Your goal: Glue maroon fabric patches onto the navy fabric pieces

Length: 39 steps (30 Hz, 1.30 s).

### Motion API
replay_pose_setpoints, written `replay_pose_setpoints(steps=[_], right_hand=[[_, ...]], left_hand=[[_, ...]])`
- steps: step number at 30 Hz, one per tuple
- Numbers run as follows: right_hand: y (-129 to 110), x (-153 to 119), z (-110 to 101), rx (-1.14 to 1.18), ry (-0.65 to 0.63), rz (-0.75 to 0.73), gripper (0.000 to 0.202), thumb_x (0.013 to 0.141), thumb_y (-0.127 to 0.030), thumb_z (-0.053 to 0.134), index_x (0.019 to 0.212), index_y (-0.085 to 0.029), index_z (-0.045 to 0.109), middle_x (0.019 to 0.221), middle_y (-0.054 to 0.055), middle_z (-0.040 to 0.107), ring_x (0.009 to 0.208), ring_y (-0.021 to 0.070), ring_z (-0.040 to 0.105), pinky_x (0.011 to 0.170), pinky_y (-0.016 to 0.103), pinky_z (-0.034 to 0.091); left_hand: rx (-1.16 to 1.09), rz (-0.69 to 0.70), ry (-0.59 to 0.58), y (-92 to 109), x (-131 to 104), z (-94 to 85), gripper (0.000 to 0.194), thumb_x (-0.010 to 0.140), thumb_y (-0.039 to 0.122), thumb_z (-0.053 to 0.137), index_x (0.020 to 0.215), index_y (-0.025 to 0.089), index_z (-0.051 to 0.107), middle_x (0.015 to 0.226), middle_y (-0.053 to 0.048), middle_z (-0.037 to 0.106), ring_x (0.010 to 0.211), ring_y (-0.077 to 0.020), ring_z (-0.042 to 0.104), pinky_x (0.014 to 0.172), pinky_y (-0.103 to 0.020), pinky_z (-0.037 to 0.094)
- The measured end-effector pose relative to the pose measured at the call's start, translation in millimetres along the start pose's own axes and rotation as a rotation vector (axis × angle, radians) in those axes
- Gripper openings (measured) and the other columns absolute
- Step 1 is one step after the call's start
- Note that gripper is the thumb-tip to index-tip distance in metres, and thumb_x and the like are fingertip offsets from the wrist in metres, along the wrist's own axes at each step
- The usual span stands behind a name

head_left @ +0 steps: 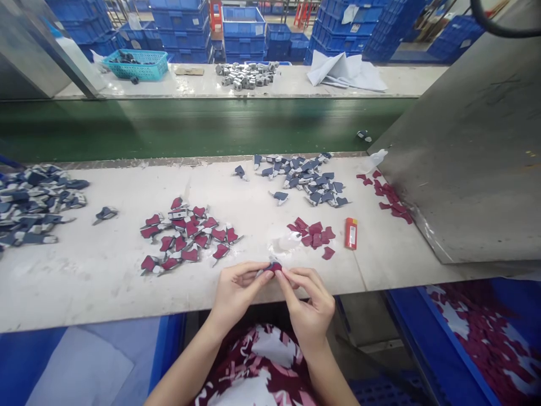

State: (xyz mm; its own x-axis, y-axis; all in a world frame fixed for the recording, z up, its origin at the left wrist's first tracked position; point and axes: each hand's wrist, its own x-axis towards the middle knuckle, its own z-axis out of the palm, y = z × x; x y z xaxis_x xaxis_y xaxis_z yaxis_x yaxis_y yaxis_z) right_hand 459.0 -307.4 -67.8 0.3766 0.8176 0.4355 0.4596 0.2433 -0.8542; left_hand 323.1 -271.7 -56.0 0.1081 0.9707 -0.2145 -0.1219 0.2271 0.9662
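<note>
"Head view: how are the hands occupied?"

"A small part (274, 267) is pinched between the fingertips of the left hand (235, 290) and the right hand (310, 300), both narrowed to a close grip. It is held above the near edge of the counter (147, 180), between the two hands."

"And which step is suggested by that?"

"A red facing (275, 269) is judged to be being pressed onto the part's body. Red-faced parts (191, 228) are heaped to the left, loose red pieces (316, 228) are spread ahead to the right, and dark-faced parts (320, 187) are scattered beyond them."

"What is called for by the next move?"

"Even pressure from the thumbs, it would seem, with the edges kept matched; whether the facing is fully seated cannot be told."

"Which way is the part pointed?"

"Its red face is turned up toward the camera, and its long axis appears to be laid roughly left to right. Its ends are partly covered by fingers, so the direction of any tip cannot be made out."
</note>
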Motion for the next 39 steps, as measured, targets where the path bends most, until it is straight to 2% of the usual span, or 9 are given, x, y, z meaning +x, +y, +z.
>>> replay_pose_setpoints(steps=[3, 5, 8, 11, 15, 21, 28, 34, 39], right_hand=[[7, 5, -6, 0.124, -0.096, 0.163, 0.017, 0.084, -0.023, 0.076, 0.100, -0.027, 0.079, 0.095, 0.004, 0.071, 0.070, 0.0132, 0.066, 0.061, 0.025, 0.057], [13, 10, -12, 0.247, -0.260, 0.267, 0.026, 0.086, -0.027, 0.073, 0.113, -0.028, 0.076, 0.103, 0.006, 0.072, 0.079, 0.0163, 0.070, 0.066, 0.027, 0.060], [17, 14, -16, 0.382, -0.427, 0.304, 0.022, 0.089, -0.028, 0.070, 0.110, -0.026, 0.077, 0.094, 0.006, 0.073, 0.083, 0.0182, 0.070, 0.068, 0.028, 0.060], [15, 13, -14, 0.435, -0.362, 0.291, 0.017, 0.088, -0.026, 0.071, 0.103, -0.025, 0.078, 0.086, 0.004, 0.070, 0.079, 0.0169, 0.067, 0.067, 0.027, 0.058], [10, 9, -8, 0.452, -0.273, 0.324, 0.015, 0.088, -0.028, 0.070, 0.100, -0.025, 0.078, 0.086, 0.004, 0.071, 0.079, 0.0175, 0.067, 0.068, 0.029, 0.058], [9, 11, -7, 0.447, -0.266, 0.312, 0.017, 0.088, -0.026, 0.069, 0.102, -0.027, 0.079, 0.085, 0.003, 0.071, 0.079, 0.0168, 0.067, 0.069, 0.028, 0.056], [4, 8, -2, 0.417, -0.180, 0.364, 0.013, 0.086, -0.032, 0.069, 0.087, -0.022, 0.076, 0.078, 0.002, 0.068, 0.074, 0.0165, 0.064, 0.065, 0.028, 0.055], [3, 7, 1, 0.411, -0.187, 0.341, 0.013, 0.086, -0.031, 0.069, 0.093, -0.025, 0.079, 0.080, 0.003, 0.071, 0.076, 0.0179, 0.066, 0.067, 0.030, 0.056], [0, 7, 4, 0.413, -0.141, 0.350, 0.011, 0.086, -0.029, 0.069, 0.088, -0.023, 0.078, 0.079, 0.002, 0.070, 0.074, 0.0170, 0.066, 0.066, 0.028, 0.056]], left_hand=[[-0.065, -0.033, -0.037, 5, 0, -1.2, 0.021, 0.069, 0.027, 0.087, 0.086, 0.015, 0.082, 0.088, -0.007, 0.082, 0.082, -0.0258, 0.080, 0.079, -0.029, 0.067], [-0.080, -0.045, -0.073, 10, -1, -2.2, 0.021, 0.069, 0.027, 0.088, 0.086, 0.016, 0.083, 0.088, -0.007, 0.082, 0.082, -0.0258, 0.080, 0.079, -0.029, 0.067], [-0.077, -0.081, -0.095, 14, -2, -3.2, 0.022, 0.066, 0.026, 0.089, 0.084, 0.016, 0.083, 0.087, -0.008, 0.082, 0.081, -0.0263, 0.080, 0.077, -0.029, 0.067], [-0.081, -0.124, -0.064, 15, -3, -2.3, 0.029, 0.062, 0.024, 0.091, 0.088, 0.015, 0.083, 0.088, -0.009, 0.082, 0.081, -0.0263, 0.080, 0.075, -0.028, 0.067], [-0.137, -0.141, -0.035, 13, -4, 2.0, 0.035, 0.062, 0.028, 0.092, 0.092, 0.014, 0.082, 0.089, -0.010, 0.082, 0.083, -0.0264, 0.080, 0.079, -0.031, 0.067], [-0.194, -0.122, -0.063, 14, -6, 7.4, 0.032, 0.065, 0.032, 0.091, 0.090, 0.014, 0.083, 0.091, -0.009, 0.082, 0.084, -0.0255, 0.080, 0.080, -0.031, 0.067], [-0.132, -0.058, -0.043, 14, -10, 8.9, 0.025, 0.068, 0.026, 0.089, 0.088, 0.013, 0.082, 0.094, -0.010, 0.082, 0.086, -0.0241, 0.079, 0.079, -0.027, 0.066], [-0.122, -0.053, -0.048, 17, -9, 7.7, 0.026, 0.069, 0.029, 0.088, 0.088, 0.013, 0.081, 0.091, -0.010, 0.082, 0.084, -0.0251, 0.079, 0.080, -0.030, 0.067], [-0.085, -0.022, -0.016, 18, -11, 9.1, 0.025, 0.069, 0.029, 0.088, 0.087, 0.013, 0.081, 0.093, -0.010, 0.081, 0.085, -0.0252, 0.079, 0.080, -0.030, 0.067]])
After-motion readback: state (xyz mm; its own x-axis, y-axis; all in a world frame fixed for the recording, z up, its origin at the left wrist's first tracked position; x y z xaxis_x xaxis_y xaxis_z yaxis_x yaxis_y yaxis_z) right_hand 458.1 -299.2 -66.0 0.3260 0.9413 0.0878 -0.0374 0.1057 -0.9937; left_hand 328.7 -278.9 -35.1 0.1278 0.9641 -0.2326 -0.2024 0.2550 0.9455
